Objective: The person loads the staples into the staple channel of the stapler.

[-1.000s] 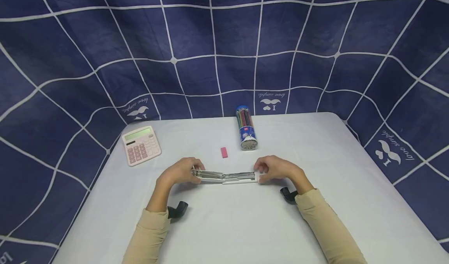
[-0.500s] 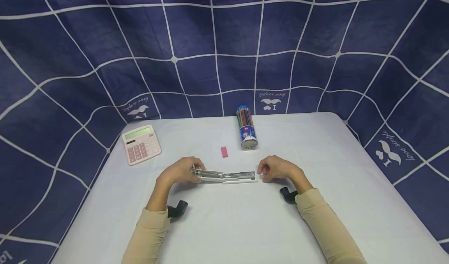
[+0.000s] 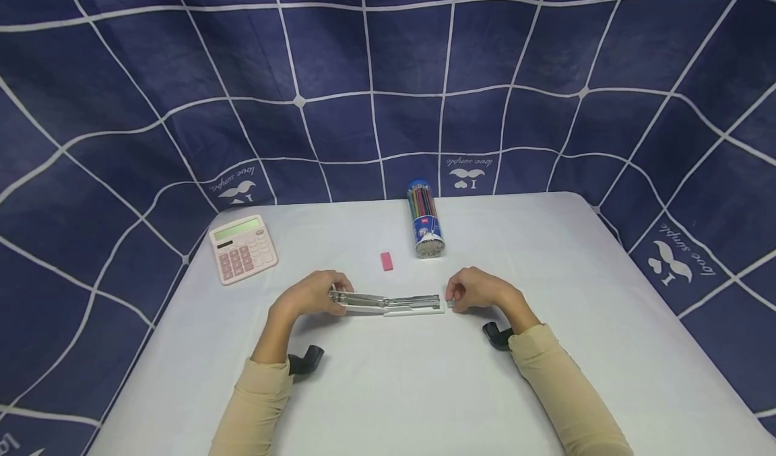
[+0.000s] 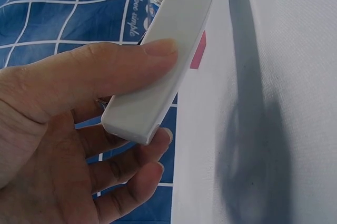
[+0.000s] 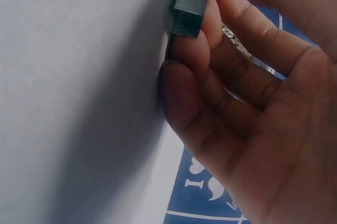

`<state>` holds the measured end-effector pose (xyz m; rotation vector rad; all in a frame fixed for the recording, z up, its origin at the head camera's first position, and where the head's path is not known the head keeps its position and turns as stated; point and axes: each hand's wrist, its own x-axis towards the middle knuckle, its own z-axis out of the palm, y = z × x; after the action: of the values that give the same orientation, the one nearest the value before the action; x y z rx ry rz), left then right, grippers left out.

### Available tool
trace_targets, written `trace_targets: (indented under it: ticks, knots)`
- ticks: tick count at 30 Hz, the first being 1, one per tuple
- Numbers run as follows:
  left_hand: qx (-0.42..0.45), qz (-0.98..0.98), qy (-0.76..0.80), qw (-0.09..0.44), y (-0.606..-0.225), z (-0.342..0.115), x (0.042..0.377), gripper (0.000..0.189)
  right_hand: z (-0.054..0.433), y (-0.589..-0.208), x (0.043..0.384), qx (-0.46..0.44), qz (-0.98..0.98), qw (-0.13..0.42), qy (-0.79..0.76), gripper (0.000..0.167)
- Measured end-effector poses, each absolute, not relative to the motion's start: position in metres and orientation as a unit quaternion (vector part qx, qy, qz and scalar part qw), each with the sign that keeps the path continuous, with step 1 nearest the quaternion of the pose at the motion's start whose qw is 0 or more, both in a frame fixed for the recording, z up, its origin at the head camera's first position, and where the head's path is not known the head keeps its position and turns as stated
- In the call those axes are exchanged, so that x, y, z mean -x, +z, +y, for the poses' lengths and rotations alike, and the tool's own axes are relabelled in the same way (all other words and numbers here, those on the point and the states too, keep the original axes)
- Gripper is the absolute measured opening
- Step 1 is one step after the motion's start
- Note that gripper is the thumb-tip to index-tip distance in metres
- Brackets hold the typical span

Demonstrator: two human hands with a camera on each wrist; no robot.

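A white stapler (image 3: pixel 413 306) lies opened out on the table, its metal magazine showing. My left hand (image 3: pixel 315 293) grips the stapler's raised left arm; in the left wrist view the thumb presses on the smooth white cover (image 4: pixel 158 60). Just off the stapler's right end, my right hand (image 3: pixel 477 288) pinches a small strip of staples (image 5: pixel 192 0), seen close up as a ribbed, dark greenish block in the right wrist view. That strip is close to the tabletop. Part of it is hidden by the thumb and fingers.
A pink eraser (image 3: pixel 386 261) lies behind the stapler. Farther back is a clear tube of colored pencils (image 3: pixel 428 227). A pink and white calculator (image 3: pixel 244 249) sits at the back left. A blue gridded curtain (image 3: pixel 339 133) hangs behind the white table (image 3: pixel 388 388).
My right hand has shifted slightly right, from the stapler's end to just beside it, and the small strip now shows between its fingers. My left hand keeps its grip on the stapler.
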<state>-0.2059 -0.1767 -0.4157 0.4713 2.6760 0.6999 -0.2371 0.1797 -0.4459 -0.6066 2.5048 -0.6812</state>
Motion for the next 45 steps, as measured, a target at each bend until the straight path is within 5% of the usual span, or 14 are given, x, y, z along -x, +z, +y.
trace_targets:
  ticks: [45]
  knots:
    - [-0.154,0.943,0.243,0.170,-0.414,-0.175,0.206,0.036,0.160,-0.428,0.225,0.277,0.906,0.149,-0.283,0.013]
